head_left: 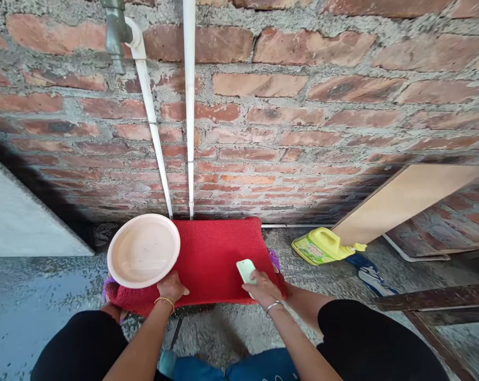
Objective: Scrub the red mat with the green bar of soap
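Head view shows us crouched before a brick wall [342,106]. Our left hand [171,287] closes its fingers on the near rim of a pale pink plate [143,250], which rests on the left part of a red mat [211,254]. Our right hand [264,288] wraps around a light green soap bar [246,270], pressing it to the mat's near right part. Farther right on the floor lies a yellow bottle [322,245]. A tap [114,32] hangs over the plate, with white pipes [189,106] running down the wall.

The middle of the red mat [211,254] lies bare between the pale plate [143,250] and the green bar [246,270]. Behind it, two white pipes [190,132] and the brick wall [303,106] close the way; a yellow bottle [321,246] lies on the floor to the right.
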Available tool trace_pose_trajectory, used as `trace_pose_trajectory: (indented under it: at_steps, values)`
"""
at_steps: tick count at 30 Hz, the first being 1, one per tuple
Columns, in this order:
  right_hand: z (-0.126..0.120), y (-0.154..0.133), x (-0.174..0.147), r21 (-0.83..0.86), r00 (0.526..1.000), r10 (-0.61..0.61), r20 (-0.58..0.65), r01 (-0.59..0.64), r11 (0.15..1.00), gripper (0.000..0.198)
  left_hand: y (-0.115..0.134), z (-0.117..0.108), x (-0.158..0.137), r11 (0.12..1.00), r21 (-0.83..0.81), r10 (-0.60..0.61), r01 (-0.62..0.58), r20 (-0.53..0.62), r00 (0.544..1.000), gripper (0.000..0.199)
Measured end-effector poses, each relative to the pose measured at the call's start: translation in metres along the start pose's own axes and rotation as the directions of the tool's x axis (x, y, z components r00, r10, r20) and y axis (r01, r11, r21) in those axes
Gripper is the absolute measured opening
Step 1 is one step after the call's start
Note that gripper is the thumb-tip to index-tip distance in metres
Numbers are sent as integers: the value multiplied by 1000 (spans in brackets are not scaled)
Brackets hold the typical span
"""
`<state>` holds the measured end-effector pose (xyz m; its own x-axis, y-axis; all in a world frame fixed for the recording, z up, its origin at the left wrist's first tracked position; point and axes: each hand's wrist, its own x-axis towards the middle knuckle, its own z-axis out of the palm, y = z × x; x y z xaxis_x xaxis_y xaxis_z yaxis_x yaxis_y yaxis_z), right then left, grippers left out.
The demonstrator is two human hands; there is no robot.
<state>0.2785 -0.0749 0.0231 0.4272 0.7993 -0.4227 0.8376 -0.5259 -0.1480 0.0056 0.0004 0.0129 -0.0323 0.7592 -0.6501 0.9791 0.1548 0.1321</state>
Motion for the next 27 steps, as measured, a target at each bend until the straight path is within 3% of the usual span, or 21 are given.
trace_pose_trajectory:
  at_steps: [7, 10, 12, 14, 18, 21, 24, 27]
  values:
    - [12, -144, 10, -25, 947, -300, 115, 304, 952, 34, 0, 1, 4, 1000, 1, -7, 7, -30, 1000, 61]
    - [22, -180, 14, -49, 916, -384, 118, 392, 919, 36, -1, 2, 8, 1000, 12, -13, 13, -24, 1000, 65]
    - [23, -178, 20, -64, 914, -387, 119, 396, 916, 37, 0, 3, 11, 1000, 19, -16, 16, -22, 1000, 66]
    - [16, -153, 28, -76, 942, -314, 119, 324, 943, 38, 0, 2, 11, 1000, 21, -19, 20, -22, 1000, 63]
    - [-15, -75, 42, -114, 998, -1, 61, 8, 993, 41, 0, -1, 7, 1000, 3, -13, 13, -20, 1000, 63]
    - [-36, -48, 44, -97, 991, 130, -3, -130, 987, 38, -2, -3, 3, 1000, -19, 1, -1, -19, 1000, 62]
    - [-34, -78, 39, -39, 999, 38, -34, -39, 998, 38, -3, -4, 1, 1000, -19, 9, -10, -25, 1000, 58]
    - [-13, -142, 34, -5, 992, -125, 17, 125, 992, 37, -3, -5, 2, 1000, -15, 6, -6, -28, 1000, 58]
